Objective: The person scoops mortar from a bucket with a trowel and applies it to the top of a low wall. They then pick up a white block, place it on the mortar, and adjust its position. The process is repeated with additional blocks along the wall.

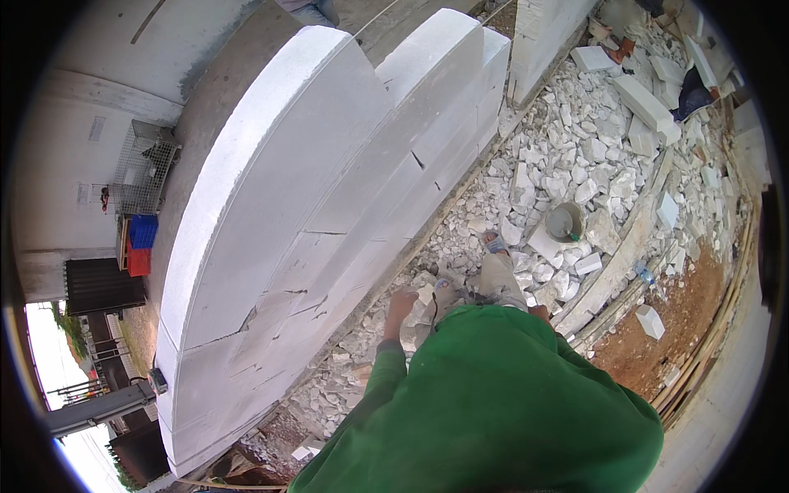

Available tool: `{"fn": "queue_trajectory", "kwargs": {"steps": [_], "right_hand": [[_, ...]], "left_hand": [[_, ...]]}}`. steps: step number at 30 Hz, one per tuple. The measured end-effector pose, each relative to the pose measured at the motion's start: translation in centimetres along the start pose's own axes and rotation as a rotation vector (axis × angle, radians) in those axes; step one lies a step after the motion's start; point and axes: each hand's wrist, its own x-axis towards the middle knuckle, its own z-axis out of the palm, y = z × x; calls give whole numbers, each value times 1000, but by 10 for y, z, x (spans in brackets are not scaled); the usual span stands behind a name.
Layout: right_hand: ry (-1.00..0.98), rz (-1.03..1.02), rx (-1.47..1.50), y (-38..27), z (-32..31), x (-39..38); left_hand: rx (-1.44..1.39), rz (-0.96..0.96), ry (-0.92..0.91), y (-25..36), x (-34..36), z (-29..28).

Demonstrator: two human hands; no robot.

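My left hand [400, 306] hangs low beside my left leg, near the foot of a white block wall [329, 197]. Its fingers are too small and partly hidden to read, and I cannot make out anything held in it. Only a bit of my right hand [539, 313] shows past the edge of my green shirt [485, 394]; its fingers are hidden. Under me, my feet in sandals stand among broken white rubble [468, 238]. The wall rises on the left, built of large pale blocks with dark joints and a stepped top.
A grey bucket [564, 222] sits on the rubble ahead to the right. Long white blocks [645, 107] lie farther off. A curved concrete edge [612, 271] and a plastic bottle [644, 273] are at the right. Beyond the wall stand a wire cage [141, 168] and a blue crate [143, 232].
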Motion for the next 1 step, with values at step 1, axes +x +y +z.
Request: {"fn": "queue_trajectory", "kwargs": {"steps": [1], "right_hand": [[148,-128,-8,7,15,-3]], "left_hand": [[38,-65,-76,0,-8,1]]}}
